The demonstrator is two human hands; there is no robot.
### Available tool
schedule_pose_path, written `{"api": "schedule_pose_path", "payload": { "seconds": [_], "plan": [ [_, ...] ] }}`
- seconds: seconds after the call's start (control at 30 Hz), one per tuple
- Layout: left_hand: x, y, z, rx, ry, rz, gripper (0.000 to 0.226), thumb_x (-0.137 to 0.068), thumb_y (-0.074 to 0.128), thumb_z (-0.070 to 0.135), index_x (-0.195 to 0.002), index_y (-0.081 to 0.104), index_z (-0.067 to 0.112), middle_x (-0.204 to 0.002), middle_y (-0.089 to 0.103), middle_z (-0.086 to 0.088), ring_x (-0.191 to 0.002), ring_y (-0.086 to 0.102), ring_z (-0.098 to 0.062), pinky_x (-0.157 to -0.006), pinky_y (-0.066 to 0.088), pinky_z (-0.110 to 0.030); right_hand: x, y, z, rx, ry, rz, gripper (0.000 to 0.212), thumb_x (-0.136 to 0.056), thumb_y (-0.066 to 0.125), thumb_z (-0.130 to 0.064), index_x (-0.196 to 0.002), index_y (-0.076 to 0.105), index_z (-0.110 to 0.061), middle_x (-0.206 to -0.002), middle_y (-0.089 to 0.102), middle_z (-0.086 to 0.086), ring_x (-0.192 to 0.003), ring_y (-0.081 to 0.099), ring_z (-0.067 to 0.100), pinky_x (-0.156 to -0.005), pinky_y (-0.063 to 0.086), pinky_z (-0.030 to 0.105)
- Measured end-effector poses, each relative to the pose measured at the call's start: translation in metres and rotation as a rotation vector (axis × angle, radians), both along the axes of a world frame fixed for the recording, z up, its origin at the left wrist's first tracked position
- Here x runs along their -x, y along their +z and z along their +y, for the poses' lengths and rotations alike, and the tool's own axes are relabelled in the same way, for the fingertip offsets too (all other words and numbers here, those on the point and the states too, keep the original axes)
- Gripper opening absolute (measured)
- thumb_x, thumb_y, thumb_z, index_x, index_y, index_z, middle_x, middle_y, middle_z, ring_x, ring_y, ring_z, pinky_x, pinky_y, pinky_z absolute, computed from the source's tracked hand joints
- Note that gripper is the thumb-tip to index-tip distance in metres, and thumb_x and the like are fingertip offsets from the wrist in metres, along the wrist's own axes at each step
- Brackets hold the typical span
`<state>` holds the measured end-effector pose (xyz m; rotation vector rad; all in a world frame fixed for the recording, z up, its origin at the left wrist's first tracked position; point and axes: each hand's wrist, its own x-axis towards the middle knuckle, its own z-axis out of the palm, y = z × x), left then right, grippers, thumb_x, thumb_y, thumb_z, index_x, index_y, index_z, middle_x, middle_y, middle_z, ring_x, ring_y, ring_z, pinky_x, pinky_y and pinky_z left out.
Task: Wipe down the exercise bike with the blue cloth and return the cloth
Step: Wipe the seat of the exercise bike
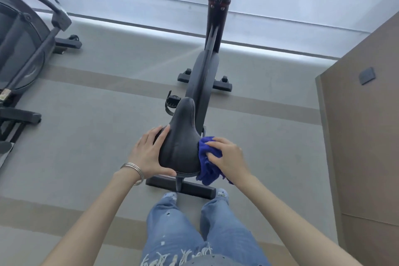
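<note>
**Saddle braced on one side, cloth worked on the other**

The grey floor [97,114] takes up most of the room. A brown partition [362,136] stands at three o'clock and a second fitness machine [19,49] at ten o'clock, well apart from the job.

The exercise bike [204,75] runs straight away from the person towards twelve o'clock, and its rear stabiliser bar [194,189] lies just in front of their feet. Standing behind it like this puts the saddle [181,136] within easy reach of both arms.

The left hand [149,153] sits at the saddle's nine o'clock. Its fingers are fairly straight along the flank and the thumb lies on the rear rim, so it presses rather than clasps. I take it to be a brace that stops the seat twisting under the rubbing.

The right hand [228,157] is at the saddle's three to four o'clock, with its fingers curled over the bunched blue cloth [207,170] and pushing it against the right edge of the seat. The loose end of the cloth hangs down towards five o'clock.

Thin bangles [133,168] ring the left wrist.

By my reckoning the saddle is being wiped now. The frame and post ahead look yet to be done, and the cloth cannot go back until they are.
</note>
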<state>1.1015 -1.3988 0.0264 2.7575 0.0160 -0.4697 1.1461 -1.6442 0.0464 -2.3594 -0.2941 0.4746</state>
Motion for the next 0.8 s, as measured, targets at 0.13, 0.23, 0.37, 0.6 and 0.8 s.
{"api": "schedule_pose_path", "payload": {
  "seconds": [0.13,0.23,0.37,0.6,0.8],
  "plan": [
    [0.001,-0.001,0.0,0.005,-0.032,-0.047,0.132,-0.047,0.068,0.075,-0.147,-0.005,0.029,-0.155,0.011,-0.002,-0.142,0.012,-0.024,-0.115,0.02,-0.041,0.044,0.004,-0.015,0.063,-0.04,0.047,0.031,-0.076,0.064,-0.012,-0.105,0.071,-0.022,-0.123,0.06,-0.008,-0.107,0.058,0.015,-0.089,0.038,0.016],
    [0.001,-0.001,0.004,0.046,-0.079,-0.066,0.13,-0.051,0.068,0.072,-0.147,-0.007,0.027,-0.156,0.008,-0.001,-0.143,0.009,-0.023,-0.116,0.017,-0.039,0.05,0.013,-0.015,0.036,-0.185,0.046,0.028,-0.077,0.064,-0.01,-0.101,0.072,-0.021,-0.114,0.063,-0.011,-0.102,0.06,0.012,-0.088,0.045,0.022],
    [0.0,-0.003,0.03,0.231,-0.098,-0.027,0.132,-0.051,0.079,0.059,-0.147,-0.006,0.025,-0.157,0.006,0.002,-0.142,0.014,-0.019,-0.113,0.024,-0.036,0.043,0.018,0.019,-0.098,-0.452,-0.084,0.026,-0.081,0.065,-0.011,-0.103,0.07,-0.023,-0.111,0.059,-0.017,-0.098,0.057,0.006,-0.084,0.042,0.011],
    [0.001,-0.019,0.067,0.38,-0.04,0.102,0.125,-0.054,0.085,0.045,-0.148,0.008,0.016,-0.151,0.03,-0.001,-0.136,0.032,-0.019,-0.108,0.03,-0.03,0.092,-0.001,0.08,0.113,-0.496,-0.283,0.033,-0.078,0.069,-0.003,-0.11,0.067,-0.013,-0.119,0.058,0.006,-0.102,0.056,0.028,-0.086,0.049,0.036],
    [-0.004,-0.024,0.07,0.418,-0.071,0.086,0.119,-0.052,0.086,0.041,-0.145,0.018,0.014,-0.149,0.032,-0.002,-0.135,0.034,-0.019,-0.107,0.029,-0.027,0.084,0.022,0.059,0.255,-0.125,-0.362,0.031,-0.067,0.078,0.001,-0.096,0.072,-0.008,-0.108,0.066,0.012,-0.09,0.064,0.032,-0.078,0.053,0.035]
  ]
}}
